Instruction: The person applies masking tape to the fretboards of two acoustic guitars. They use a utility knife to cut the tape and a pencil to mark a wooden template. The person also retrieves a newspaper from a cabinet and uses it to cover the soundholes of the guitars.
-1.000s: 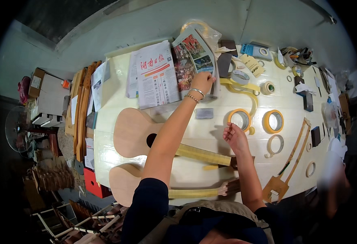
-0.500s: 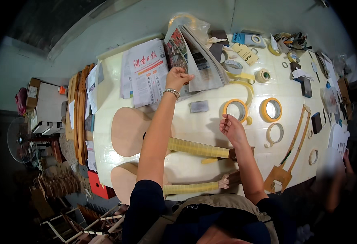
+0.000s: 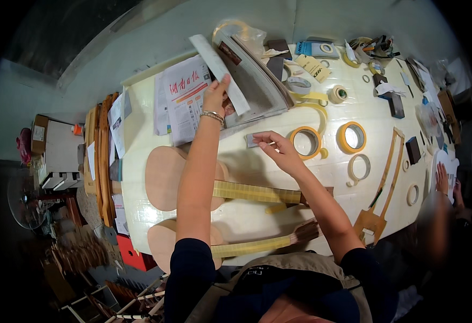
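My left hand is closed on the edge of a folded newspaper page, which it swings leftward over another newspaper with red headline characters. The rest of the open newspaper stack lies just to the right. My right hand hangs over the table with its fingers loosely apart and nothing visible in them. Beside its fingertips lies a small grey block, partly covered by them. Two pale guitar bodies lie under my left forearm, their necks covered with yellow tape.
Yellow tape rolls and a thin tape ring lie to the right. A brown wooden frame sits near the right front edge. At the back right stands a container of tools. Another person's hands rest at the far right.
My left hand has lifted the page and folded it leftward. My right hand has moved left, away from the yellow tape roll to the grey block, and its fingers have opened.
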